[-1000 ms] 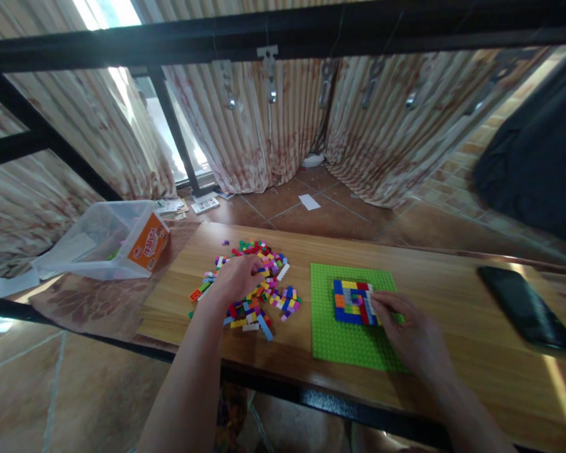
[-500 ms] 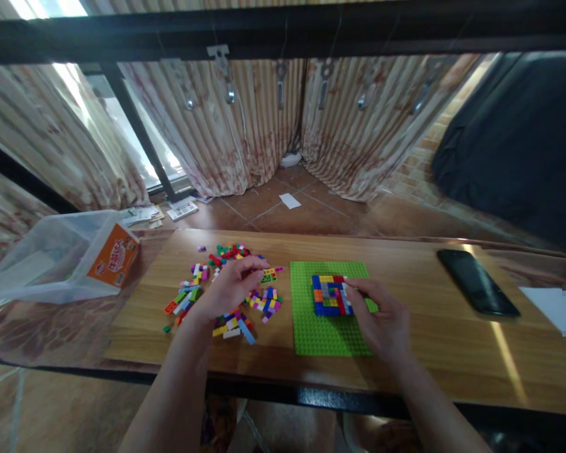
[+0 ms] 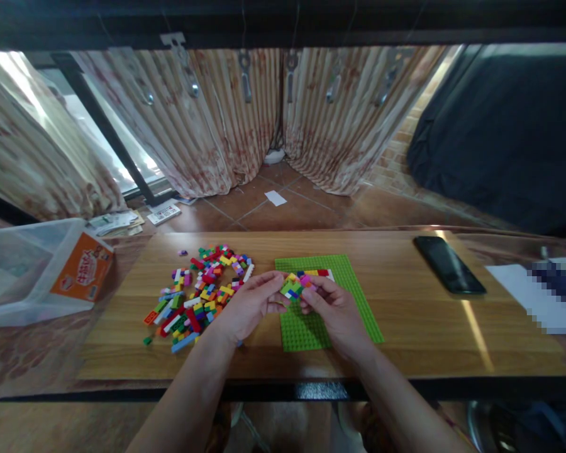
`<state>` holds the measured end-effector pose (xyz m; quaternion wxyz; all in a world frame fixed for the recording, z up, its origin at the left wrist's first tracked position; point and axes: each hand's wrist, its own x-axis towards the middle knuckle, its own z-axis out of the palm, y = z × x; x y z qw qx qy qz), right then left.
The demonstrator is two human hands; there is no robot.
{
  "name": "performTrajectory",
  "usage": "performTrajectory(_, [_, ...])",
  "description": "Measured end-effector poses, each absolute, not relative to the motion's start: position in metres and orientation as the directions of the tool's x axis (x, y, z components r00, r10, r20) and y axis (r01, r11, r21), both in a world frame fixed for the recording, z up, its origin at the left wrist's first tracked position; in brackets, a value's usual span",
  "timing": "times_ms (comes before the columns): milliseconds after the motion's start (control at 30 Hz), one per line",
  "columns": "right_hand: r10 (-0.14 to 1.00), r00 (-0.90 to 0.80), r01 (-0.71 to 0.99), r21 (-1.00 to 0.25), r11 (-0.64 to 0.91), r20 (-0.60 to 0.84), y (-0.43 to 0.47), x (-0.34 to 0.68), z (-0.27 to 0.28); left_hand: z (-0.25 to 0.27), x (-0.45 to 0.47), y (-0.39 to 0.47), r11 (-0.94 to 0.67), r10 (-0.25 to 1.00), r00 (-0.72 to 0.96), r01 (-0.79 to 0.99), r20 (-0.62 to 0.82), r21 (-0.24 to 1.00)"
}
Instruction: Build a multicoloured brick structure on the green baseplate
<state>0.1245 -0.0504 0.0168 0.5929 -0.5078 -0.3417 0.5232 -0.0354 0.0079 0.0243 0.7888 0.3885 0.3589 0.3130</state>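
My left hand (image 3: 255,303) and my right hand (image 3: 337,309) meet over the left part of a green studded baseplate (image 3: 306,336). Between their fingertips is a small cluster of joined toy bricks (image 3: 292,287) in green, yellow, blue, white and pink. The left fingers pinch its left side, and the right thumb and fingers close on the pink end. Behind my right hand, a flat multicoloured brick build (image 3: 323,273) sits on the baseplate, mostly hidden. Left of my left hand spreads a pile of loose bricks (image 3: 210,292) in many colours.
A clear plastic bin (image 3: 33,308) with an orange label lies at the left end of the wooden table (image 3: 405,340). Toward the right are a black phone (image 3: 449,264) and a white paper sheet (image 3: 514,283). Curtains and a tiled floor lie beyond the far edge.
My left hand has moved right from the pile, carrying the brick cluster. My right hand has left the build on the baseplate and moved left onto the cluster. The view has shifted slightly.
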Motion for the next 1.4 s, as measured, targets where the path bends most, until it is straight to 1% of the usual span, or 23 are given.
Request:
performTrajectory(133, [0.969, 0.203, -0.304, -0.95, -0.073, -0.14, -0.051, 0.124, 0.016, 0.024, -0.033, 0.006, 0.375, 0.782, 0.577, -0.137, -0.233, 0.917])
performTrajectory(200, [0.972, 0.181, -0.329, -0.94, -0.084, -0.15, -0.051, 0.123, 0.015, 0.024, -0.031, 0.005, 0.34, 0.794, 0.569, -0.123, -0.214, 0.932])
performTrajectory(300, [0.974, 0.159, -0.353, -0.93, -0.098, -0.163, -0.052, 0.123, 0.014, 0.024, -0.031, 0.005, 0.356, 0.795, 0.564, -0.137, -0.222, 0.925])
performTrajectory(433, [0.97, 0.174, -0.362, -0.927, -0.097, -0.17, -0.051, 0.122, 0.012, 0.026, -0.032, 0.005, 0.398, 0.782, 0.573, -0.156, -0.246, 0.904])
performTrajectory(633, [0.969, 0.141, -0.431, -0.894, -0.122, -0.201, -0.051, 0.12, 0.013, 0.024, -0.036, 0.007, 0.496, 0.781, 0.54, -0.233, -0.313, 0.837])
performTrajectory(767, [0.968, 0.086, -0.531, -0.833, -0.156, -0.236, -0.052, 0.117, 0.017, 0.025, -0.039, 0.008, 0.493, 0.789, 0.544, -0.286, -0.285, 0.822])
performTrajectory(833, [0.968, 0.051, -0.553, -0.814, -0.178, -0.246, -0.053, 0.116, 0.019, 0.026, -0.038, 0.007, 0.474, 0.793, 0.549, -0.284, -0.264, 0.834])
performTrajectory(933, [0.97, 0.044, -0.528, -0.83, -0.18, -0.239, -0.053, 0.115, 0.019, 0.025, -0.036, 0.005, 0.431, 0.796, 0.558, -0.248, -0.235, 0.868])
performTrajectory(1067, [0.966, 0.129, -0.426, -0.892, -0.15, -0.224, -0.052, 0.113, 0.015, 0.023, -0.033, 0.004, 0.392, 0.781, 0.581, -0.168, -0.231, 0.904])
performTrajectory(1167, [0.96, 0.179, -0.385, -0.914, -0.131, -0.213, -0.052, 0.112, 0.011, 0.022, -0.034, 0.005, 0.361, 0.779, 0.582, -0.112, -0.233, 0.926])
performTrajectory(1267, [0.96, 0.176, -0.404, -0.905, -0.131, -0.217, -0.052, 0.112, 0.012, 0.021, -0.035, 0.007, 0.36, 0.793, 0.562, -0.123, -0.234, 0.925])
performTrajectory(1400, [0.947, 0.174, -0.457, -0.874, -0.166, -0.27, -0.051, 0.109, 0.017, 0.02, -0.036, 0.005, 0.422, 0.791, 0.55, -0.171, -0.27, 0.89])
